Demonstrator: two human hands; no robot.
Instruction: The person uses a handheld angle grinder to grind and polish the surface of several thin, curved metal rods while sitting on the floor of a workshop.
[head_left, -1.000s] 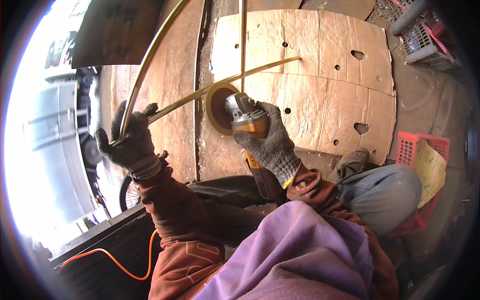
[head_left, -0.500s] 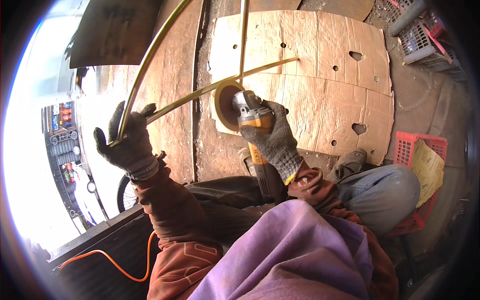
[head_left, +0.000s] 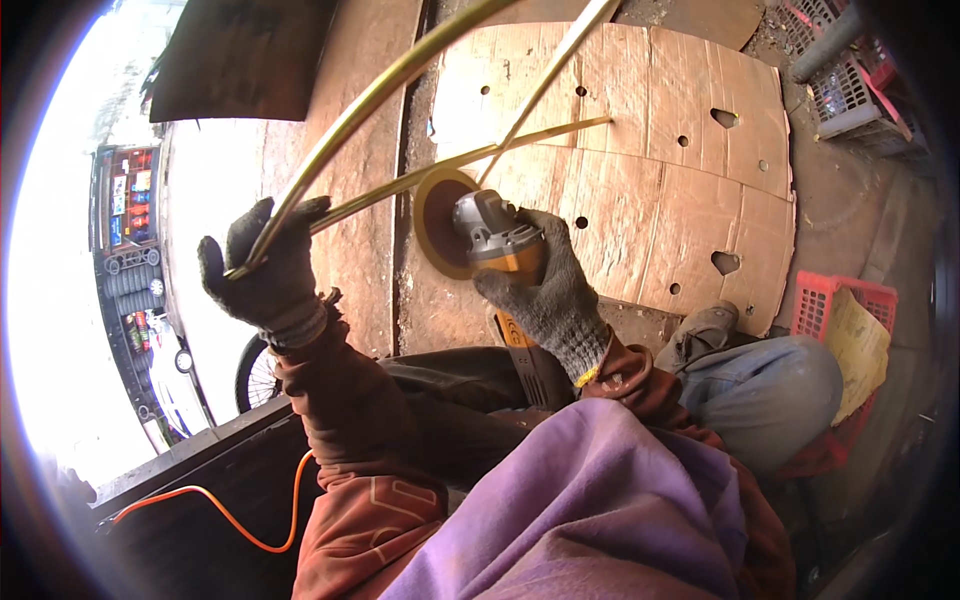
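My left hand (head_left: 266,268), in a dark knitted glove, grips a bent metal frame (head_left: 372,102) of thin gold-coloured bars at its corner. One bar curves up out of view, another runs right across the cardboard, and a third slants up from it. My right hand (head_left: 548,275), gloved too, is closed round the head end of a yellow and grey angle grinder (head_left: 497,235). The grinder's large round disc (head_left: 436,225) sits just beneath the crossing bars; whether it touches them I cannot tell. The grinder's rear end hangs down by my legs.
A flattened cardboard sheet (head_left: 640,230) with holes covers the ground ahead. At the right stands a red plastic crate (head_left: 815,300) with a yellowish sheet (head_left: 860,350); more crates (head_left: 845,95) are at the far right. An orange cord (head_left: 240,530) lies lower left, near a spoked wheel (head_left: 260,378).
The frame has swung: its upper bars lean farther right and look nearer. The grinder disc has shifted slightly left relative to the bars. Both hands keep their holds.
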